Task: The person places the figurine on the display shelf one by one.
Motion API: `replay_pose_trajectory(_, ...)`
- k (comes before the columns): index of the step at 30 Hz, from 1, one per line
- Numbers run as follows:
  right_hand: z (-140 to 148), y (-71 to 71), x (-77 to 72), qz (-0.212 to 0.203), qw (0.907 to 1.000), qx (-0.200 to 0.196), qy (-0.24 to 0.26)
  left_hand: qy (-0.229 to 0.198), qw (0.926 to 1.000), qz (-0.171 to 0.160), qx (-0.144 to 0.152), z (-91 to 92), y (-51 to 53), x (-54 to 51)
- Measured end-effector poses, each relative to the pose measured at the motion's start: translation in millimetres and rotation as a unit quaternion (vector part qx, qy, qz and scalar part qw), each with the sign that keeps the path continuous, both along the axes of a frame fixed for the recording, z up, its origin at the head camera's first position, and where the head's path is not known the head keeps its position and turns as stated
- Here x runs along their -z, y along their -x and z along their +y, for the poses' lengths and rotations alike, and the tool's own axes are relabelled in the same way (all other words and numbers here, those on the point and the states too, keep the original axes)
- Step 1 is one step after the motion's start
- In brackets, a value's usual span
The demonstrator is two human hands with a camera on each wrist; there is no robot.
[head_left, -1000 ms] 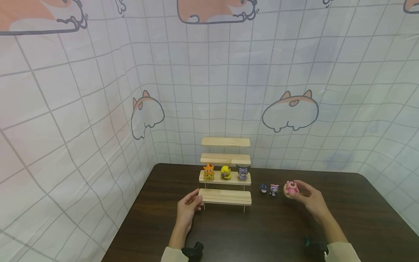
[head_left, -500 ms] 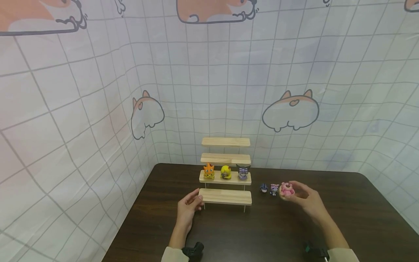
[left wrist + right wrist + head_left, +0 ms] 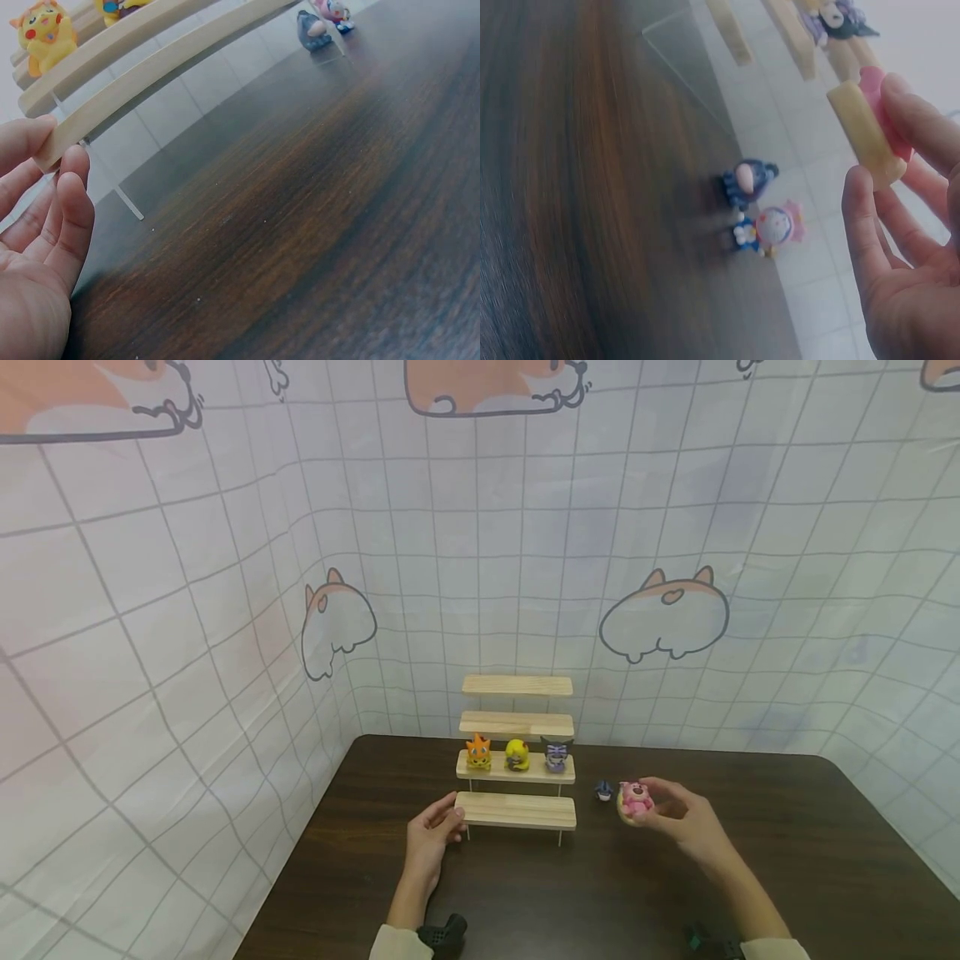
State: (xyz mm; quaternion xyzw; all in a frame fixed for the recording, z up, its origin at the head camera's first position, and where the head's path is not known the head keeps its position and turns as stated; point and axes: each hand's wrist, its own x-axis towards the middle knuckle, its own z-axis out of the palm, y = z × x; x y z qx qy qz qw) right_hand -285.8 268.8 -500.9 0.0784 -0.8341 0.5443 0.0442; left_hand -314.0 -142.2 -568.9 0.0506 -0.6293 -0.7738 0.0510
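My right hand (image 3: 692, 827) holds a pink bear figurine (image 3: 636, 798) on a pale yellow base, pinched between thumb and fingers above the table. In the right wrist view, a dark blue donkey figurine (image 3: 747, 184) and a small pink-hooded figurine (image 3: 777, 225) stand on the table nearby; the pink-hooded one is hidden in the head view. My left hand (image 3: 427, 843) grips the left end of the lowest board of a tiered wooden display shelf (image 3: 517, 810). On its second board sit an orange-eared yellow figurine (image 3: 478, 753), a yellow one (image 3: 517, 756) and a purple one (image 3: 557, 757).
The shelf's upper boards (image 3: 517, 686) rise toward a white grid-patterned cloth (image 3: 525, 543) with cartoon dogs, hanging behind and beside the table. Thin clear legs (image 3: 124, 196) carry the lowest board. The dark wooden table (image 3: 570, 902) extends in front.
My right hand has moved left with the bear figurine, from right of the two small figurines to in front of the pink-hooded one. The left hand has stayed at the shelf.
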Motion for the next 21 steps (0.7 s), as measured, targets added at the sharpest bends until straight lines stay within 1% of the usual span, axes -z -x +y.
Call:
replay_pose_trajectory(3,-7.3,-2.2,-3.2,0.006,0.9999,-0.007,0.005,0.001,1.0,-0.005,-0.002,-0.1,0.0,-0.9)
replay_pose_trajectory(6,-14.8,-3.3,-5.8,0.013,0.9999,-0.01,0.0,0.003,0.9999,-0.009,-0.004,-0.1,0.1,-1.6)
replay_pose_trajectory(11,-28.4,-2.1,-7.3,0.025,0.9994,-0.023,0.0,0.002,1.0,-0.009,-0.002,-0.5,0.7,-0.8)
replay_pose_trajectory(17,-43.6,-1.4,-9.1,0.022,0.9988,-0.042,0.013,0.006,1.0,-0.004,0.005,-1.1,0.5,1.3)
replay_pose_trajectory(21,-52.9,-0.2,-9.4,0.023,0.998,-0.053,0.025,0.005,1.0,-0.001,0.004,-1.1,0.5,1.0)
